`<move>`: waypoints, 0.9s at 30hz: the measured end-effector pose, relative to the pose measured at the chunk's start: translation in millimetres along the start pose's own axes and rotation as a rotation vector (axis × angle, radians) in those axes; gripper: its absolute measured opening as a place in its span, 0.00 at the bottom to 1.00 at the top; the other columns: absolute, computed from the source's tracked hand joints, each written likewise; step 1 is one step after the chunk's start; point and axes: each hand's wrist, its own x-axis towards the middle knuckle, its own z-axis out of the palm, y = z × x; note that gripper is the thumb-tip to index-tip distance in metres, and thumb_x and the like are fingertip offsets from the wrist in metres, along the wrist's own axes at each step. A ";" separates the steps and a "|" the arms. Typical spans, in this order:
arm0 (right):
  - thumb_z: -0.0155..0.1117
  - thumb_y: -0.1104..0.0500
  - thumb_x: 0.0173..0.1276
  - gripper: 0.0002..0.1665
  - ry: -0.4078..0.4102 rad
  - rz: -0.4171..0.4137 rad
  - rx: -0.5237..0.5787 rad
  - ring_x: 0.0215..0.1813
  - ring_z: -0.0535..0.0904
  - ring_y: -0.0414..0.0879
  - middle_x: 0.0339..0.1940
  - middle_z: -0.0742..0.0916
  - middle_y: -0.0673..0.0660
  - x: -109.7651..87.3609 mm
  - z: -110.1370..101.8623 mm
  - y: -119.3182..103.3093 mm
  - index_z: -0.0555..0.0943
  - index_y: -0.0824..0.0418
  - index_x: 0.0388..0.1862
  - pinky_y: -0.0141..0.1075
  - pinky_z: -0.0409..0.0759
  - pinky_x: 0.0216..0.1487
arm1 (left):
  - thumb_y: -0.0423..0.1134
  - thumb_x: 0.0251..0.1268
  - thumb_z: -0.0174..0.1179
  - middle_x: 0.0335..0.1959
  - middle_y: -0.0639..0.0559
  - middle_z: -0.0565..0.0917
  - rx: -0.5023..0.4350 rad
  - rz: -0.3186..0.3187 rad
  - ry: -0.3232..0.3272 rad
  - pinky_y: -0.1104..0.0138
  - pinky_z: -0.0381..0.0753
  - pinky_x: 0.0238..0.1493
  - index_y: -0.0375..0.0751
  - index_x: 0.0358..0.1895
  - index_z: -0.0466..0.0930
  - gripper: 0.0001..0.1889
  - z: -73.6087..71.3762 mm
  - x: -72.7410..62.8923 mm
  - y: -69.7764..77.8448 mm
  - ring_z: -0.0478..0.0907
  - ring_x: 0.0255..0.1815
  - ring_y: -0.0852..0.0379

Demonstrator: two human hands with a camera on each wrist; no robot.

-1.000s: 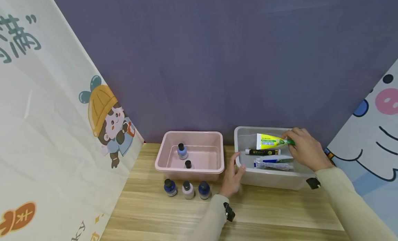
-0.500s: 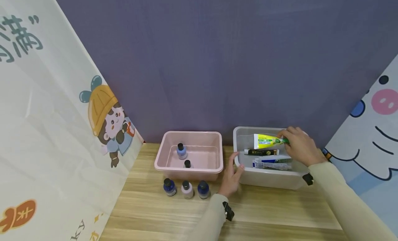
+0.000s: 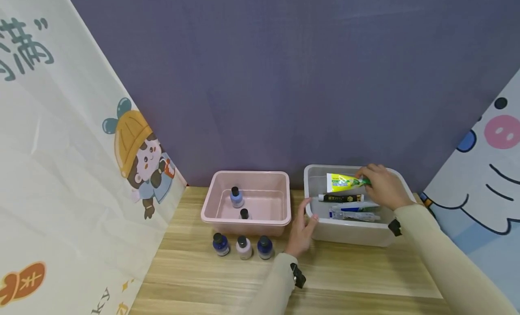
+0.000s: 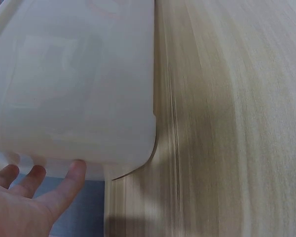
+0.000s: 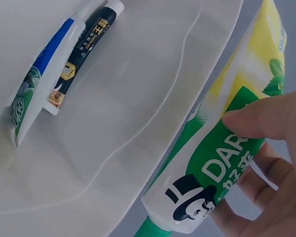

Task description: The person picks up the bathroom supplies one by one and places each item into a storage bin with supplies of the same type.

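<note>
Toothpaste tube (image 3: 340, 182) up over the grey-white bin (image 3: 353, 234), yellow end pointing left, and I have the right hand (image 3: 383, 187) clasping it: thumb laid across the printed front, other fingers curled in behind, mostly out of my sight. Right wrist feed gives me "DAR" on green, the lettering cut short by that thumb; the green cap runs off the bottom edge. How high the tube hangs above the bin floor, I can't tell.

Over to the left hand (image 3: 300, 231): fingers loosely extended and spread, tips against the bin's near left corner, nothing grasped. Its thumb falls outside the left wrist shot.

Inside the bin I pick out a black tube (image 3: 341, 198), a blue-and-white tube (image 5: 43, 74) and a pale tube (image 3: 354, 215), its print too small to read. In the pink basket (image 3: 264, 228), the front wall hides most of one bottle (image 3: 244, 214); I mainly get its black cap.
</note>
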 end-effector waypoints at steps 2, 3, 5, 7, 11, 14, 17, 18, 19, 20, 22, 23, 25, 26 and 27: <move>0.65 0.71 0.63 0.18 -0.022 0.004 0.010 0.46 0.78 0.58 0.47 0.85 0.61 1.7 1.4 0.7 0.83 0.58 0.51 0.47 0.78 0.34 | 0.53 0.79 0.52 0.67 0.46 0.78 -0.003 0.005 0.001 0.66 0.81 0.43 0.78 0.76 0.55 0.28 0.4 0.0 0.2 0.80 0.45 0.61; 0.65 0.71 0.63 0.18 -0.032 0.007 0.018 0.46 0.78 0.57 0.47 0.84 0.61 2.5 2.3 1.1 0.82 0.58 0.51 0.46 0.77 0.33 | 0.52 0.79 0.52 0.66 0.46 0.78 0.000 0.010 0.002 0.66 0.81 0.43 0.76 0.76 0.55 0.28 0.6 0.4 0.0 0.80 0.44 0.61; 0.65 0.71 0.63 0.18 -0.044 0.012 0.036 0.46 0.78 0.57 0.47 0.84 0.60 4.1 5.0 2.3 0.82 0.58 0.51 0.44 0.76 0.32 | 0.50 0.79 0.52 0.67 0.47 0.77 0.012 0.022 0.006 0.65 0.80 0.44 0.75 0.77 0.56 0.28 0.6 0.6 0.4 0.79 0.44 0.60; 0.65 0.71 0.63 0.18 -0.049 0.010 0.053 0.46 0.78 0.56 0.46 0.84 0.60 5.6 8.2 3.4 0.82 0.58 0.51 0.44 0.77 0.33 | 0.48 0.80 0.52 0.70 0.48 0.75 0.024 0.030 0.011 0.62 0.80 0.48 0.74 0.77 0.56 0.29 0.9 0.9 0.0 0.79 0.46 0.57; 0.65 0.72 0.62 0.18 -0.063 0.015 0.068 0.46 0.79 0.56 0.45 0.85 0.59 7.7 15.5 7.3 0.83 0.58 0.51 0.46 0.78 0.36 | 0.50 0.80 0.51 0.76 0.53 0.70 0.048 0.025 0.009 0.56 0.77 0.58 0.76 0.77 0.55 0.28 1.8 -0.9 -1.8 0.78 0.57 0.53; 0.64 0.72 0.62 0.19 -0.076 0.025 0.075 0.48 0.80 0.58 0.46 0.86 0.59 8.2 18.8 10.7 0.84 0.59 0.51 0.48 0.79 0.37 | 0.53 0.79 0.51 0.74 0.52 0.71 0.043 0.023 0.001 0.57 0.77 0.58 0.75 0.77 0.55 0.28 2.7 -2.7 -4.1 0.78 0.58 0.53; 0.64 0.72 0.62 0.20 -0.092 0.027 0.084 0.49 0.80 0.59 0.47 0.86 0.60 10.4 20.2 13.4 0.84 0.59 0.51 0.49 0.80 0.38 | 0.54 0.80 0.50 0.74 0.50 0.72 0.033 0.032 0.002 0.58 0.78 0.57 0.74 0.77 0.55 0.28 2.7 -2.6 -5.4 0.78 0.56 0.54; 0.64 0.72 0.62 0.20 -0.100 0.026 0.089 0.49 0.80 0.59 0.47 0.86 0.60 11.4 20.3 14.3 0.84 0.59 0.52 0.49 0.80 0.38 | 0.54 0.80 0.50 0.74 0.50 0.72 0.031 0.035 0.004 0.59 0.78 0.57 0.74 0.77 0.55 0.28 2.6 -2.3 -5.3 0.78 0.57 0.53; 0.64 0.72 0.62 0.20 -0.108 0.026 0.090 0.49 0.80 0.59 0.46 0.86 0.60 12.7 20.5 15.0 0.84 0.59 0.52 0.50 0.80 0.38 | 0.53 0.80 0.50 0.74 0.50 0.72 0.030 0.038 0.006 0.58 0.78 0.57 0.74 0.77 0.55 0.28 2.3 -1.9 -5.1 0.79 0.58 0.52; 0.64 0.72 0.62 0.20 -0.116 0.027 0.090 0.50 0.80 0.59 0.46 0.86 0.60 14.0 20.7 16.0 0.84 0.58 0.52 0.50 0.80 0.38 | 0.53 0.80 0.50 0.75 0.50 0.71 0.029 0.039 0.007 0.57 0.76 0.59 0.74 0.77 0.55 0.28 2.0 -1.3 -4.7 0.78 0.60 0.51; 0.64 0.73 0.61 0.20 -0.131 0.028 0.091 0.50 0.80 0.59 0.46 0.86 0.60 16.8 21.1 18.0 0.84 0.58 0.51 0.51 0.81 0.39 | 0.52 0.80 0.50 0.75 0.50 0.70 0.028 0.039 0.006 0.56 0.76 0.61 0.75 0.77 0.55 0.28 1.3 -0.3 -3.2 0.77 0.61 0.50; 0.64 0.73 0.61 0.20 -0.139 0.028 0.089 0.50 0.80 0.59 0.45 0.86 0.60 18.2 21.4 19.0 0.84 0.58 0.51 0.51 0.81 0.39 | 0.51 0.80 0.50 0.75 0.51 0.71 0.028 0.038 0.005 0.55 0.76 0.61 0.75 0.77 0.55 0.28 1.1 0.2 -2.5 0.78 0.61 0.50; 0.64 0.73 0.61 0.20 -0.156 0.027 0.089 0.49 0.80 0.58 0.45 0.86 0.59 21.1 22.0 20.4 0.84 0.58 0.50 0.52 0.81 0.41 | 0.50 0.80 0.51 0.73 0.50 0.73 0.026 0.036 0.007 0.57 0.76 0.59 0.75 0.77 0.56 0.28 0.7 1.2 -1.6 0.78 0.59 0.52; 0.64 0.73 0.61 0.20 -0.166 0.027 0.092 0.49 0.81 0.58 0.45 0.86 0.59 22.3 22.3 21.2 0.84 0.58 0.50 0.52 0.81 0.41 | 0.50 0.80 0.51 0.71 0.50 0.74 0.027 0.034 0.009 0.59 0.77 0.57 0.74 0.77 0.56 0.28 0.7 1.5 -1.3 0.78 0.56 0.54; 0.64 0.73 0.62 0.20 -0.176 0.027 0.097 0.49 0.81 0.58 0.45 0.86 0.59 23.5 22.6 21.7 0.84 0.58 0.51 0.52 0.81 0.41 | 0.49 0.80 0.51 0.69 0.51 0.76 0.025 0.031 0.010 0.61 0.78 0.55 0.74 0.77 0.56 0.28 0.6 1.8 -1.1 0.79 0.53 0.57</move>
